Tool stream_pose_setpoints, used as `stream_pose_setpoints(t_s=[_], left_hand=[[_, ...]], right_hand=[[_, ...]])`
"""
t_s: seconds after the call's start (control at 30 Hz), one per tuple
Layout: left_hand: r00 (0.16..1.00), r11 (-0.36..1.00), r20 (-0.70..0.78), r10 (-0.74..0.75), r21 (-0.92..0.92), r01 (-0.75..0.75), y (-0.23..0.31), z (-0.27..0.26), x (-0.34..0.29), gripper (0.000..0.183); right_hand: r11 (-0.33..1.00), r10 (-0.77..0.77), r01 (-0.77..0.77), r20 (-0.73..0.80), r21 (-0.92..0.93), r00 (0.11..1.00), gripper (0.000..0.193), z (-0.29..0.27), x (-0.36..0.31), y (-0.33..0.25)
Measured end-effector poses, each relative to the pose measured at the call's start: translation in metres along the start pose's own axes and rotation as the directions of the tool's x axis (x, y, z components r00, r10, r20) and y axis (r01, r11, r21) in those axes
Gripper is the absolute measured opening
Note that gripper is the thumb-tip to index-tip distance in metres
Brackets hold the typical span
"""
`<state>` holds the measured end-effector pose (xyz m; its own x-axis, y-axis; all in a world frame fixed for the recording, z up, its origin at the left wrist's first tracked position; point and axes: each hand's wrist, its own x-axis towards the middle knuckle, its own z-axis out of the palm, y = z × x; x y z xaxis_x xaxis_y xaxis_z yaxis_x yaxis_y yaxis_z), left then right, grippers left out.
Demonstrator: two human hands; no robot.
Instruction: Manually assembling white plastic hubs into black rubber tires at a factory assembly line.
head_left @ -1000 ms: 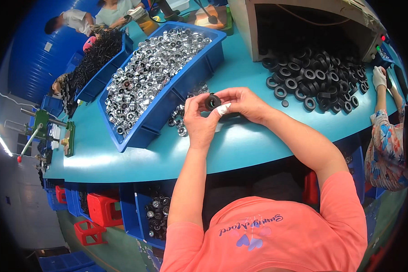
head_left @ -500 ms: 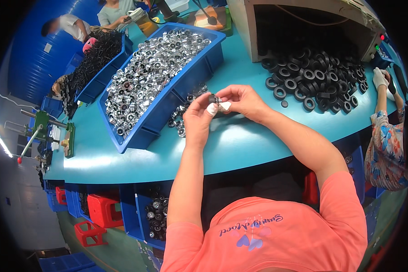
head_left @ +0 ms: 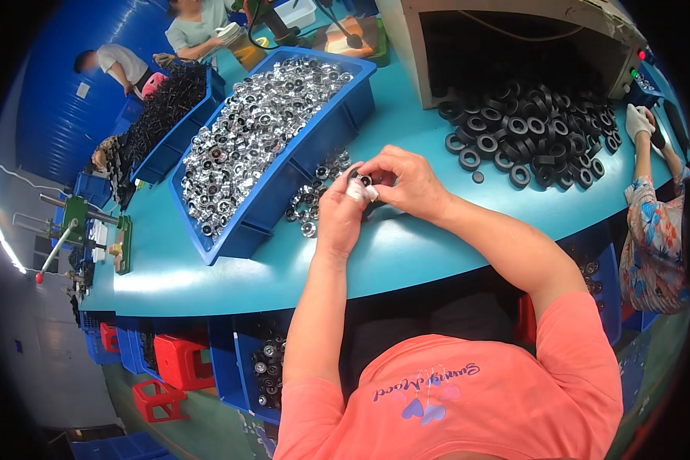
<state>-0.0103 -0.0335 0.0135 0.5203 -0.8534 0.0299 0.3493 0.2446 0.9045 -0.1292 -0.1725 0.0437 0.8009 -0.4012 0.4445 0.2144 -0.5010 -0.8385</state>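
Above the table, my two hands meet around a small wheel point(head_left: 363, 180) with a dark ring and a bright centre. My left hand point(head_left: 339, 213) grips it from the left, its thumb wrapped in white tape. On the other side, the fingers of my right hand point(head_left: 409, 182) pinch it, and white wrapping shows at the thumb too. Fingers hide much of the wheel. Several loose silver hubs point(head_left: 308, 201) lie beside my left hand, next to a big blue bin point(head_left: 272, 184) heaped with silver hubs point(head_left: 245, 130).
Black rubber rings point(head_left: 529, 134) are piled at right before a box-like housing point(head_left: 401, 46). At far left stands a green hand press point(head_left: 75, 222). Another blue bin point(head_left: 147, 161) holds dark parts. A co-worker's gloved hand point(head_left: 638, 123) is at right; red stools point(head_left: 182, 360) stand below.
My hands have drawn closer together around the wheel, and my right fingers now curl over it. The head view has shifted slightly.
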Motion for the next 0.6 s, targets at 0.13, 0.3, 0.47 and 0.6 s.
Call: stream_pose_setpoints(t_s=[0.13,0.3,0.47,0.6], left_hand=[[0.996,0.999,-0.088,0.031,0.016,-0.03,-0.002,0.004,0.002,0.036],[0.993,0.997,-0.095,0.074,0.006,-0.074,0.0,0.007,-0.002,0.032],[0.98,0.973,-0.063,0.19,0.143,-0.18,-0.001,0.002,-0.005,0.029],[0.959,0.928,-0.119,0.258,0.307,-0.212,-0.003,0.01,-0.003,0.022]], right_hand=[[0.996,-0.022,0.019,0.031,0.093,0.999,0.033,0.0,0.001,0.002],[0.943,0.185,-0.207,0.105,0.261,0.977,0.037,-0.004,0.004,0.016],[0.88,0.274,-0.363,0.298,0.305,0.915,0.039,0.006,0.0,0.018],[0.91,0.227,-0.288,0.224,0.297,0.948,0.038,0.013,-0.007,0.026]])
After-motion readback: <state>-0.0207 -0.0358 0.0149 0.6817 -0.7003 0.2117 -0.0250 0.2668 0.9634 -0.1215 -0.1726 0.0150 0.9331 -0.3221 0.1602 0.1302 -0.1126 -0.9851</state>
